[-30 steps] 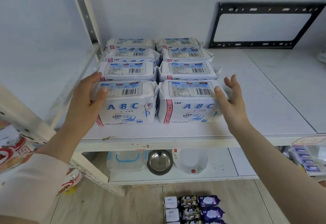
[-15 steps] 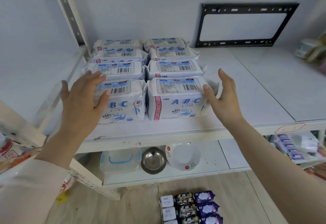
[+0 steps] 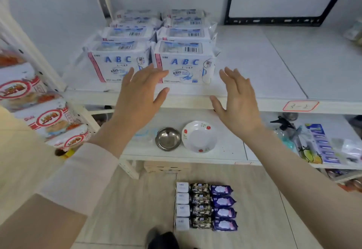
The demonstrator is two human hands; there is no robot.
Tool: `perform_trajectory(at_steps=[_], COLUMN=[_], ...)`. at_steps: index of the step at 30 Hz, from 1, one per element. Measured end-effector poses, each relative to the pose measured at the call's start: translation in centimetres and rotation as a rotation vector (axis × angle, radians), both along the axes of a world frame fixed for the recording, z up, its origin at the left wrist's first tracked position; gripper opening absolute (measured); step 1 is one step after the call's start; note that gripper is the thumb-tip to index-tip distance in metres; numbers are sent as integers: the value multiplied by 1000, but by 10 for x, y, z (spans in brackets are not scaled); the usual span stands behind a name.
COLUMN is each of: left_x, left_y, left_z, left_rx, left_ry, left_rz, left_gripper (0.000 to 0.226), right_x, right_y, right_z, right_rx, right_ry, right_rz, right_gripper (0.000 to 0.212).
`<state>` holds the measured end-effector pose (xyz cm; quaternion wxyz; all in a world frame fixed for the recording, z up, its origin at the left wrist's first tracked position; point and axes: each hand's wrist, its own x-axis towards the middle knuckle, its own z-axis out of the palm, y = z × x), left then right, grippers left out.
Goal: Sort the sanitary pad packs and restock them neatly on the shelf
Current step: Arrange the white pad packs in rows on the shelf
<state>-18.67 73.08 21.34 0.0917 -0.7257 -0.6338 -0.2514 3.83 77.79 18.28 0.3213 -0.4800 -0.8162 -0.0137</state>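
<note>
White ABC pad packs are set in two rows on the left part of the shelf. The left hand and right hand are held before the near packs, fingers spread, nothing gripped. Smaller packs are lined up on the floor.

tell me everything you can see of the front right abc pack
The front right ABC pack is soft white plastic with blue ABC letters, a KMS oval, a pink strip down its left edge and a barcode label on top. It stands upright near the shelf front, close beside the front left pack. The left hand overlaps its lower left corner; contact unclear.
</note>
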Motion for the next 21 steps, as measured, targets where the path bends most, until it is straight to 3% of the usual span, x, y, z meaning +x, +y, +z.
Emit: perform_trajectory(at_steps=[10,15,21], left_x=[29,35,47], left_y=[-88,-138,-185], left_z=[-88,-142,-205], left_rx=[-159,-142,-240], left_ry=[246,259,221], left_rz=[-86,-142,-140], left_gripper=[36,40,40], right_x=[22,17,21], right_y=[-108,-172,-223], right_z=[-83,-135,-192], right_rx=[-77,-173,-246], right_ry=[-280,-456,-516], right_rz=[10,-19,-33], right_gripper=[50,56,49])
